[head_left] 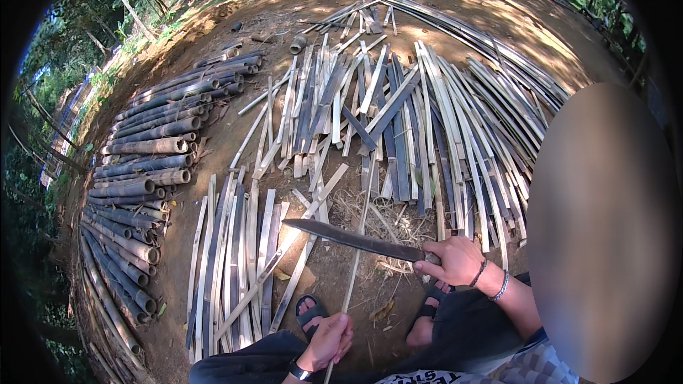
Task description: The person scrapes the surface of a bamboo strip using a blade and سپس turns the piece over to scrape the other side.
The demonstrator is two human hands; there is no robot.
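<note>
In my right hand (453, 262) is the handle of a machete (356, 240), its long dark blade pointing left above the ground. My left hand (329, 341), low in the picture, is closed around a thin pale bamboo strip (353, 270). The strip slants up and away from my fist and passes behind the blade. Whether the blade touches the strip, I cannot tell. Fine pale shavings (402, 224) lie on the ground just beyond the machete.
Split bamboo slats (235, 242) lie left of my legs, with a larger spread of slats (398, 114) farther ahead. Whole dark bamboo poles (156, 128) are stacked at the left. My sandalled feet (309, 313) rest on bare earth. A blurred oval hides the right side.
</note>
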